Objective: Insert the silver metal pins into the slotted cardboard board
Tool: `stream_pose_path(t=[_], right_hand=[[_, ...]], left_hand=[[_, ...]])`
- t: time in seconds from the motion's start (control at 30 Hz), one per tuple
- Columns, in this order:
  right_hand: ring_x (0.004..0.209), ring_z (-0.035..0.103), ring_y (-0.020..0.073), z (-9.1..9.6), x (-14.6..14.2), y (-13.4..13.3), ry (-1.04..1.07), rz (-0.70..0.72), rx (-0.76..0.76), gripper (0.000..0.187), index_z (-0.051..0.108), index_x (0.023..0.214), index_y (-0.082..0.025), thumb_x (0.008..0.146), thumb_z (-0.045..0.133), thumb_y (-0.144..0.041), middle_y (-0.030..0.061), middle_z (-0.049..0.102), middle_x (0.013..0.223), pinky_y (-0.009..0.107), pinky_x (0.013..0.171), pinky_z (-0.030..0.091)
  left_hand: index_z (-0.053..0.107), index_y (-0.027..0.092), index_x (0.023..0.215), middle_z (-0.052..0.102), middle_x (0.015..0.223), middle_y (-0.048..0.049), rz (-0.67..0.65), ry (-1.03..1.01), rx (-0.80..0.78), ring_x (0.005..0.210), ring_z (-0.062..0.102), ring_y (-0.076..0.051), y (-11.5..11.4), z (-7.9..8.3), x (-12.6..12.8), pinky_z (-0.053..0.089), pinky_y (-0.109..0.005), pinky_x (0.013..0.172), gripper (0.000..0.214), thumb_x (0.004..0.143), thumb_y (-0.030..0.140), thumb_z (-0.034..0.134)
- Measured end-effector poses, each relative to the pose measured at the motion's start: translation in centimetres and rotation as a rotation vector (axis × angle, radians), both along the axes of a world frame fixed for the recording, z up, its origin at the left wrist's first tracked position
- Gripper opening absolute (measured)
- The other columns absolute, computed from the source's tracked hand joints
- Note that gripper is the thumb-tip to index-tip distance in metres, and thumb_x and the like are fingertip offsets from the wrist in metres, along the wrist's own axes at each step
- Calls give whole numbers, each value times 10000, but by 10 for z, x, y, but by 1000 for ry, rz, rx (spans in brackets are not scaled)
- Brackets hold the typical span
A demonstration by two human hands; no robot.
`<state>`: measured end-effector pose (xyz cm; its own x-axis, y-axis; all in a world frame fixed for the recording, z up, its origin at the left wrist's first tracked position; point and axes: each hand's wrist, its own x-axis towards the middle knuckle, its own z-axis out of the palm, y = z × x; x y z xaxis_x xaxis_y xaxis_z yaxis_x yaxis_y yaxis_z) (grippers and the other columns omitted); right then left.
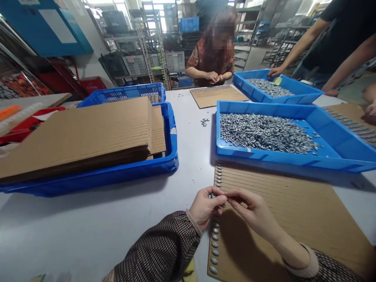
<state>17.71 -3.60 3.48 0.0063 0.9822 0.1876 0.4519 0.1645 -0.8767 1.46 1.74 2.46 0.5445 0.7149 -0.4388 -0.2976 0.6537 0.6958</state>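
My left hand (204,206) is closed around a few small silver spindle-shaped metal pieces (211,195), which show between its fingers. The thumb and forefinger of my right hand (254,211) are pinched together against the left fingertips; what they hold, if anything, is hidden. Both hands are over the left edge of a slotted cardboard sheet (288,203). Along that edge runs a row of the same silver pieces (215,244), set one per slot, with the middle of the row covered by my hands.
Beyond the sheet stands a blue tray (293,158) of loose silver pieces. A stack of cardboard sheets (96,125) rests on a blue crate (173,156) at left. Across the table, a person (210,58) sits by another sheet (217,98); others reach around a second blue tray (305,94).
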Motion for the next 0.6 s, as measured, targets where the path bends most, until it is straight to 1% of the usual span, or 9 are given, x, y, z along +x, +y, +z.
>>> stream_pose_path(t=[0.1,0.17,0.23,0.33,0.43,0.5,0.53,0.6], right_hand=[[756,687,171,-3,11,18,40,21,-32,166,712,951,-207,915,578,-300,43,735,860,275,659,559],[795,694,179,-7,15,31,74,30,-50,169,711,974,-213,918,574,-294,45,740,895,286,690,567],[834,698,188,-13,16,41,81,23,-45,175,710,985,-218,924,564,-294,51,742,940,300,717,569],[896,696,200,-21,13,53,68,30,-37,190,699,1022,-225,934,547,-297,60,737,1017,319,767,565],[931,691,203,-27,15,60,113,27,-76,203,682,1061,-230,943,536,-307,60,730,1051,326,807,560],[920,687,204,-29,22,66,128,-9,-73,195,681,1044,-227,939,545,-318,60,728,1032,321,795,560],[902,684,203,-30,28,71,107,-41,-47,184,683,1021,-225,932,554,-321,60,726,1011,314,773,560],[859,675,198,-34,42,82,-5,-114,38,155,684,976,-224,919,571,-314,55,718,965,300,734,550]], left_hand=[[627,109,829,621,696,-41,4,-5,-56,592,578,-94,19,3,7,436,-163,480,294,686,281,818],[636,101,845,636,765,-61,43,-6,-96,605,598,-95,32,4,10,459,-161,479,224,763,274,753],[640,93,852,636,785,-67,88,3,-137,609,619,-101,42,5,13,493,-168,497,154,814,233,692],[642,86,888,639,786,-66,157,17,-223,617,647,-109,52,4,17,558,-199,588,91,842,164,630],[642,80,932,662,807,-86,201,9,-292,633,671,-128,61,7,19,589,-233,647,115,851,151,599],[642,67,939,680,829,-113,210,-11,-328,651,686,-148,72,10,19,595,-241,642,138,858,163,585],[643,61,937,689,847,-127,231,-28,-338,670,695,-158,79,12,17,597,-240,642,148,864,167,571],[639,58,943,700,894,-145,326,-70,-342,735,713,-173,95,13,13,599,-234,670,164,881,159,527]])
